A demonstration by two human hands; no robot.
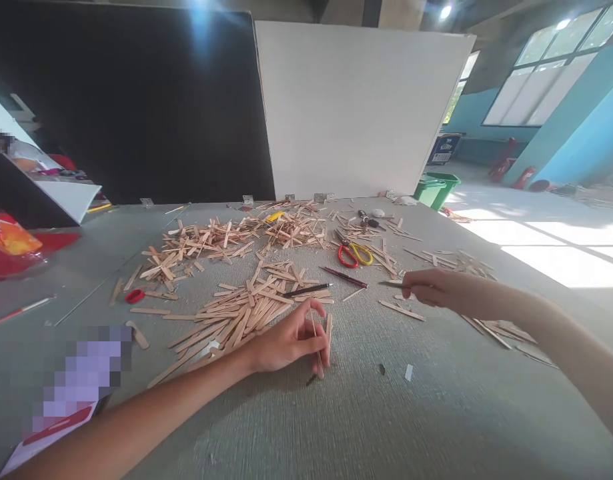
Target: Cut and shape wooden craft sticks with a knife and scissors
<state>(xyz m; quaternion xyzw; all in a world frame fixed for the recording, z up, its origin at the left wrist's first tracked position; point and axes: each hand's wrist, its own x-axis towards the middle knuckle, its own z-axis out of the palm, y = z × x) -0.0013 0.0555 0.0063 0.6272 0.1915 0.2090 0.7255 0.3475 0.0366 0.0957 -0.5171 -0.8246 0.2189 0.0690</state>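
My left hand (293, 340) is closed, its fingers round a thin wooden craft stick (318, 357) seen nearly edge-on. Another craft stick (329, 327) stands right beside the fingertips; whether it is also gripped I cannot tell. To the right, my right hand (429, 287) is closed on a thin, flat greenish strip (390, 284) that points left; its kind is unclear. Past my left hand spreads a pile of craft sticks (251, 300), with a black pen (309, 290) lying on its edge. Near it are a dark red pen (343, 277) and scissors (353, 253) with red and yellow handles.
More stick heaps (201, 243) lie toward the back, before a black panel (136, 100) and a white panel (356, 107). A red ring (135, 296) is at left. Small scraps (409, 372) lie in front. A green bin (439, 190) stands beyond the table.
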